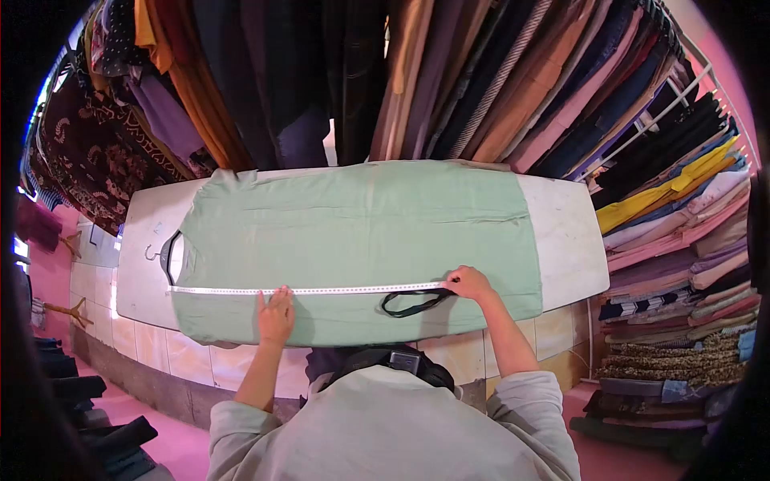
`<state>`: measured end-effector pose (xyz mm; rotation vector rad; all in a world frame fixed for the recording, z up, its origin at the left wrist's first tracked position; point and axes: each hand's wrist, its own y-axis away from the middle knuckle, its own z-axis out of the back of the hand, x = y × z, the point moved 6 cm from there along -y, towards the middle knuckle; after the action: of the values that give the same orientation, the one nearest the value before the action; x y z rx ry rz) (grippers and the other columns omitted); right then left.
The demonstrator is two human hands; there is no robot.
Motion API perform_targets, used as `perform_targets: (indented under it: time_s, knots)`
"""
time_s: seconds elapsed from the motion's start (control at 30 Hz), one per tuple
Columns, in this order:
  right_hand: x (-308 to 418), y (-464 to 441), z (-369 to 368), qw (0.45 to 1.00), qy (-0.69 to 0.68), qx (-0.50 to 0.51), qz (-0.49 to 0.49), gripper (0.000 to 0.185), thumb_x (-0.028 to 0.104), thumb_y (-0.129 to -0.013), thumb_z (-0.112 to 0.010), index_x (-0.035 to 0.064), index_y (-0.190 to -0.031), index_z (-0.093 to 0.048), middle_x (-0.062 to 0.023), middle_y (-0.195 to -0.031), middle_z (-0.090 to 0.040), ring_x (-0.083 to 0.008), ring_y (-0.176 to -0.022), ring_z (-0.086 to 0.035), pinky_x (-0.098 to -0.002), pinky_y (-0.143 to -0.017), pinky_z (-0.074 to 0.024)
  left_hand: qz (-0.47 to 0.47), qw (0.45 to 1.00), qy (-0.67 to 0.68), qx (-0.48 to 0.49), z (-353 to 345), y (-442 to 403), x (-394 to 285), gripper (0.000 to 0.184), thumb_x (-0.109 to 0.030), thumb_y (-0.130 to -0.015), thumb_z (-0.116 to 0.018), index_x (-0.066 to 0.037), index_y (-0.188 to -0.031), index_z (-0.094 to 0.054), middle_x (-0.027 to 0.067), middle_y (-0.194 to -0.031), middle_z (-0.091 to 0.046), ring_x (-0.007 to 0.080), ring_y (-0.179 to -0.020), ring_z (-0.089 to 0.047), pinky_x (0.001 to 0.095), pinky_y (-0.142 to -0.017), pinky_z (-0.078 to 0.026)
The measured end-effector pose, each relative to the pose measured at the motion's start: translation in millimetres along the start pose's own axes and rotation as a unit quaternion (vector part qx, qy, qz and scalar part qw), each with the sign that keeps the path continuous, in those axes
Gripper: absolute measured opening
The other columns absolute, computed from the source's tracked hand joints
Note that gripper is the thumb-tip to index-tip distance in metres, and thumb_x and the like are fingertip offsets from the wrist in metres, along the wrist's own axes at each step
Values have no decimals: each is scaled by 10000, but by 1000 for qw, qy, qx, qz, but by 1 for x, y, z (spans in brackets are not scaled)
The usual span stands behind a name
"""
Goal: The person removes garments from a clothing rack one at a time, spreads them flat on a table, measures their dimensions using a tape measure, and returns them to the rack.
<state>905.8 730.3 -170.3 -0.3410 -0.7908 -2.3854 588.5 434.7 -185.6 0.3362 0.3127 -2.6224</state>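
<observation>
A light green garment (361, 232) lies spread flat on a white table (565, 240), its neckline at the left with a black hanger (166, 255) inside. A white measuring tape (345, 290) runs straight along the garment from the hanger toward the right. My left hand (276, 315) rests flat on the garment with its fingertips at the tape, fingers apart. Pinched between the fingers of my right hand (470, 284) is the tape near the garment's right part. A dark loop of the tape (415, 303) hangs down beside that hand onto the fabric.
Racks of hanging clothes (513, 80) stand behind the table. Folded or hung garments (678, 305) fill the right side, with a metal rack frame (699, 76) above. Dark clothes (120, 441) are at the lower left, near wooden stand legs (72, 311).
</observation>
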Motion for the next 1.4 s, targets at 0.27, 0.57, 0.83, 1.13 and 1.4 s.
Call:
perform_targets:
  time_s: [0.27,0.57,0.83,1.13,1.4]
  knots:
    - [-11,2,4,997,42,-59,2,214,369,-729,-610,163,-744,-667,-60,-911,-593,-253,-848,-585,-365,-706,-481,56,998,16,-20,-2,-1,-2,281,-118,-829,-454,-70,-1067,-595,98,-1158,-553,245,-1103,-505,466,-1027,-239]
    - [1,-3,-4,987,144,-64,-34,245,238,-715,-577,63,-876,-638,-89,-964,-578,-273,-897,-577,-384,-713,-492,73,997,16,0,-2,-3,-3,275,-137,-842,-460,-60,-1071,-592,115,-1166,-541,254,-1122,-482,448,-1022,-260]
    - [-1,-3,-6,982,163,-75,-51,193,286,-740,-583,126,-808,-668,-74,-966,-559,-268,-898,-564,-386,-740,-488,10,986,130,-108,-32,-46,-163,359,-106,-669,-640,-91,-1022,-578,108,-1087,-537,281,-1061,-463,442,-953,-315]
    - [1,-1,-5,982,162,-84,-50,202,276,-749,-555,115,-799,-667,-84,-966,-567,-280,-887,-570,-393,-720,-494,-204,969,32,133,-77,-45,-303,445,-279,-754,-566,-41,-1128,-526,58,-1162,-518,191,-1074,-478,536,-1008,-218]
    - [-62,9,23,995,-63,82,-13,218,358,-725,-607,163,-786,-684,-67,-778,-633,-232,-722,-595,-345,-649,-475,-137,984,51,104,-86,-60,-295,250,-214,-767,-497,-88,-930,-638,-3,-910,-641,149,-783,-613,563,-1040,-112]
